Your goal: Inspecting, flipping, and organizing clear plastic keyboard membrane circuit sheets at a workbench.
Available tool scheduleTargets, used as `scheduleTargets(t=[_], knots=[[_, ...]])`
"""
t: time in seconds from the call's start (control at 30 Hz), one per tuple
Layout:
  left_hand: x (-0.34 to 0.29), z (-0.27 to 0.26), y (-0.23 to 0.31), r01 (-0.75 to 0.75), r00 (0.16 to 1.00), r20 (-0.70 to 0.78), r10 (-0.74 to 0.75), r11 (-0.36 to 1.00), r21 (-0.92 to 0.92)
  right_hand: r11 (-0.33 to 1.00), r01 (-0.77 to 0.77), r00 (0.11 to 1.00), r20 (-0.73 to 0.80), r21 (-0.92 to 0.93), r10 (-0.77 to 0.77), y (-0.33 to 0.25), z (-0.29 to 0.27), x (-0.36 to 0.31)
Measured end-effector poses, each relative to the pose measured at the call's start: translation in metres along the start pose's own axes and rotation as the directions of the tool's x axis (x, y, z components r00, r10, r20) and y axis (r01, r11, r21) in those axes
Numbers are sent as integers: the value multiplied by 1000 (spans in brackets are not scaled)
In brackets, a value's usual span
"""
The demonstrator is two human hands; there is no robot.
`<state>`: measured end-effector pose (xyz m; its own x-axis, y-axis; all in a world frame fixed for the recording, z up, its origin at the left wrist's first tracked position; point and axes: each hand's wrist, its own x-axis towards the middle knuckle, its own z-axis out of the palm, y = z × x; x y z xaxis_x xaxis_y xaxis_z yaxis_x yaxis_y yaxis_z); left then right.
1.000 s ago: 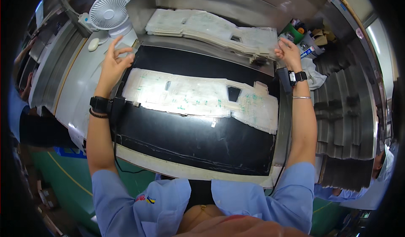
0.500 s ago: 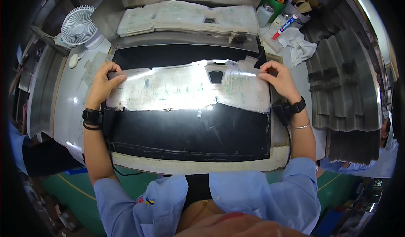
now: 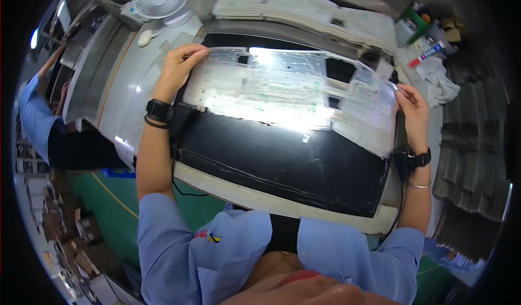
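A long thin see-through plastic sheet (image 3: 290,68) with cut-out openings is stretched between my hands. My left hand (image 3: 178,68) pinches its left end between thumb and fingers. At the right end, my right hand (image 3: 414,109) pinches its corner. Through and below it shows a whitish sheet (image 3: 287,116) of similar outline with faint green marks. That lower sheet lies on a black mat (image 3: 277,161). Bright glare hides part of both sheets, and the gap between them is hard to judge.
Behind the mat lies a stack of whitish sheets (image 3: 282,3). A white fan (image 3: 159,0) stands at the back left. At the back right are a red-and-blue marker (image 3: 427,54), crumpled white tissue (image 3: 438,79) and a green container (image 3: 415,25). Grey layered sheets (image 3: 469,158) stand at the right.
The view has swung, so the bench appears shifted right and tilted. The sheet in my hands now sits apart from the one below, its openings no longer lined up.
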<state>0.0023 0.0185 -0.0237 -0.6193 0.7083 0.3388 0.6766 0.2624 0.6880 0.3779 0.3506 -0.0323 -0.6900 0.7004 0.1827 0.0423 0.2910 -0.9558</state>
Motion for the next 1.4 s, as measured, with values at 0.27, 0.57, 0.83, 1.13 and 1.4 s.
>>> scheduleTargets(t=[0.27, 0.57, 0.83, 1.13, 1.4], knots=[[-4, -4, 8, 234, 969, 28, -246, 874, -427, 1000, 12, 988, -157, -5, -12, 6, 1, 11], [-4, -4, 18, 341, 934, 277, -225, 791, -508, 1000, -5, 985, -173, 28, 10, 21, -25, 15], [-7, -7, 28, 74, 972, 234, -3, 953, -294, 974, 128, 990, 81, -185, -114, 34, -72, 14], [-9, 5, 29, 354, 935, 244, -260, 749, -560, 975, -84, 972, -200, 204, 126, 38, -62, 17], [-9, 4, 36, 355, 933, 258, -252, 772, -528, 975, -100, 965, -220, 200, 144, 32, -49, 16]])
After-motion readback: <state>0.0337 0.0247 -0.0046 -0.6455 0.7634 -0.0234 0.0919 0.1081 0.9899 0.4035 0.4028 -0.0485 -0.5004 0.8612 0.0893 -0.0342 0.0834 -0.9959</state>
